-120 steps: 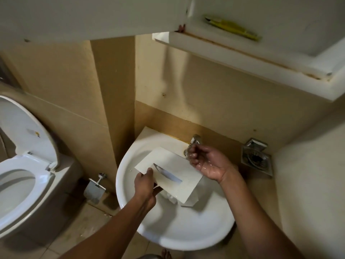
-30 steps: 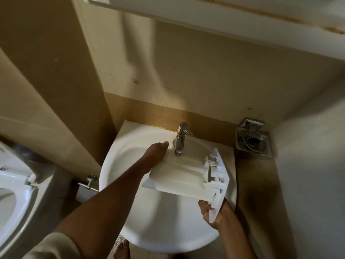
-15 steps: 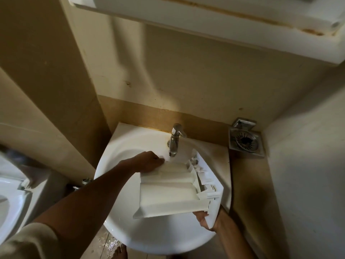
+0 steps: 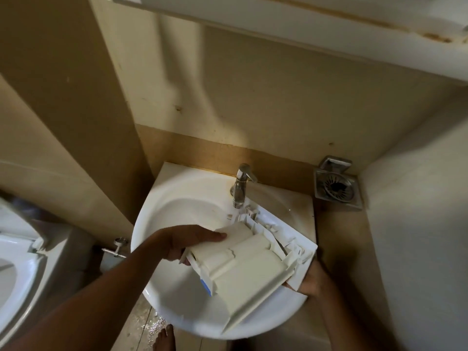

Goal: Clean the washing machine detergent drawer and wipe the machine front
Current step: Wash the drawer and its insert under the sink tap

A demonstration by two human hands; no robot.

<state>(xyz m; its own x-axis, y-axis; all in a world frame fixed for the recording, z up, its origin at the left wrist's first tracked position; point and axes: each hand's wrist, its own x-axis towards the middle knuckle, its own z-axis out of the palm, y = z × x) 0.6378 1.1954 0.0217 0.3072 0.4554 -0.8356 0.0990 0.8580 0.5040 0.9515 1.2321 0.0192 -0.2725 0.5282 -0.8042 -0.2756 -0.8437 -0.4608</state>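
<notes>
The white plastic detergent drawer (image 4: pixel 243 272) is held upside down and tilted over the white basin (image 4: pixel 177 214), its ribbed underside facing up. A bit of blue shows at its lower left edge. My left hand (image 4: pixel 187 243) grips the drawer's rear end from the left. My right hand (image 4: pixel 312 278) holds the front panel end at the right, mostly hidden behind the panel. The chrome tap (image 4: pixel 241 184) stands just above the drawer; no water stream is visible.
A white toilet (image 4: pixel 17 272) with its lid up stands at the left. A chrome soap holder (image 4: pixel 335 184) hangs on the wall right of the basin. A white cabinet edge (image 4: pixel 304 26) overhangs above. The floor tiles below look wet, and a bare foot (image 4: pixel 164 338) shows there.
The drawer has been turned over and swung so its rear end drops lower and nearer to me; both hands shifted with it. The view has tilted slightly.
</notes>
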